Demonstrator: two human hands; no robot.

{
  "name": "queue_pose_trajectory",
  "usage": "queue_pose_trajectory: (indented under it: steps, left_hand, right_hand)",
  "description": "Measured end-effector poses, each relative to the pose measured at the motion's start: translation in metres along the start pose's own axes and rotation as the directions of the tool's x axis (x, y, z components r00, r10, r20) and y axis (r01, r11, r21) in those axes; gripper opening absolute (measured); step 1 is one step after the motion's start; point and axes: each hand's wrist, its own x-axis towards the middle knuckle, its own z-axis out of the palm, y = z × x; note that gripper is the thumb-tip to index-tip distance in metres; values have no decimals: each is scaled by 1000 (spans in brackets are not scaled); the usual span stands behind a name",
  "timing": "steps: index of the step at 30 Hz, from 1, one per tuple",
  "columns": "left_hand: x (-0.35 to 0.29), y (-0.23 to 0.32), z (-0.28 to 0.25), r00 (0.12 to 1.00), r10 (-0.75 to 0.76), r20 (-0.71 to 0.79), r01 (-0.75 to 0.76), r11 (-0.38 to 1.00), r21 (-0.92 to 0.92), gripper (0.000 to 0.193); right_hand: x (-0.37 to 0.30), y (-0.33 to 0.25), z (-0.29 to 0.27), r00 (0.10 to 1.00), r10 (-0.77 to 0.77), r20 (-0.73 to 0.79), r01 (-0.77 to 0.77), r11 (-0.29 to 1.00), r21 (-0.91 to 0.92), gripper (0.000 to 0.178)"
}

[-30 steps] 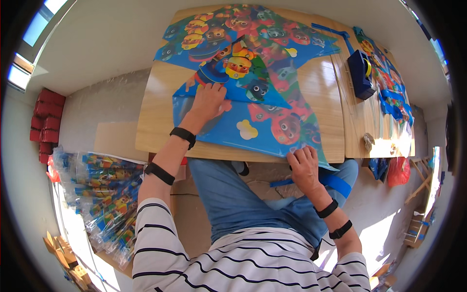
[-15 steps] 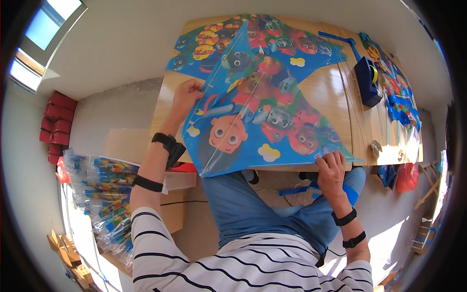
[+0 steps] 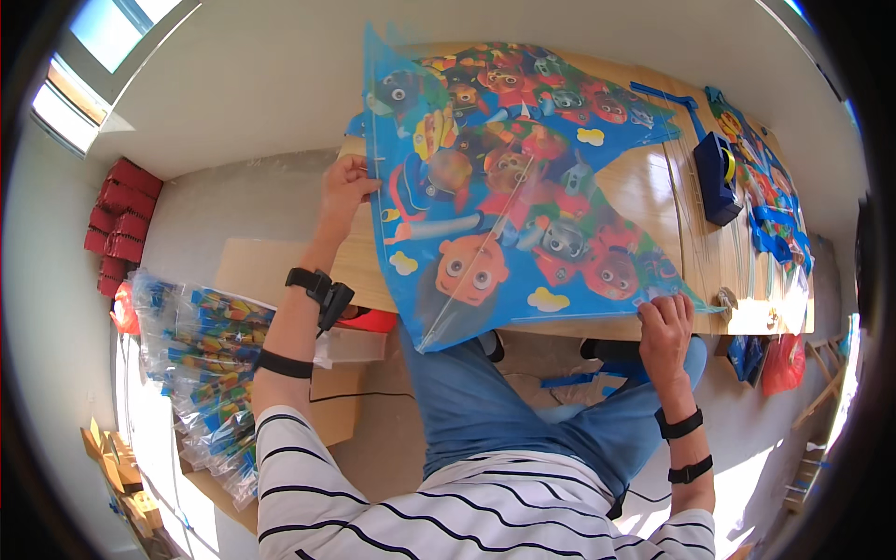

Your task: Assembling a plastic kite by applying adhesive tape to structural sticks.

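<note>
A blue kite (image 3: pixel 551 247) printed with cartoon figures is held up in front of me, its thin sheet partly see-through. Slender rods run along its left edge and down its middle. The fingers of my left hand (image 3: pixel 347 191) pinch the left edge, partway down from the tall upper tip. On the lower edge, toward the right corner, my right hand (image 3: pixel 666 329) is closed on the sheet. The lower left point hangs past the table's front edge, over my legs. Behind it, a second kite (image 3: pixel 616 110) with a similar print lies flat on the wooden table (image 3: pixel 644 182).
A dark blue tape dispenser (image 3: pixel 717 177) stands on the table's right, near thin rods and more printed sheets (image 3: pixel 779 187). Bagged kites (image 3: pixel 210 364) are stacked at lower left. Red boxes (image 3: pixel 123 215) are piled by the left wall. A red bag (image 3: pixel 784 362) hangs at right.
The kite's tall upper tip has swung left and now reaches past the table's far left corner. Both hands keep their hold on the edges. The whole view has shifted slightly.
</note>
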Motion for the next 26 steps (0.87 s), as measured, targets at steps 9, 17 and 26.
queue_pose_trajectory:
  steps: [9, 17, 26]
  left_hand:
    - [-32, 35, -64, 974, 88, -211, -119, 983, -139, 48]
    - [-56, 89, -88, 947, 254, -196, -310, 884, -350, 25]
    - [-59, 166, -130, 856, 420, -303, -411, 907, 97, 25]
  right_hand:
    - [33, 35, -72, 963, 185, -195, -123, 948, 292, 13]
    - [74, 46, -133, 877, 384, -288, -140, 779, 611, 8]
    - [111, 83, -176, 878, 459, -136, -181, 580, 795, 17]
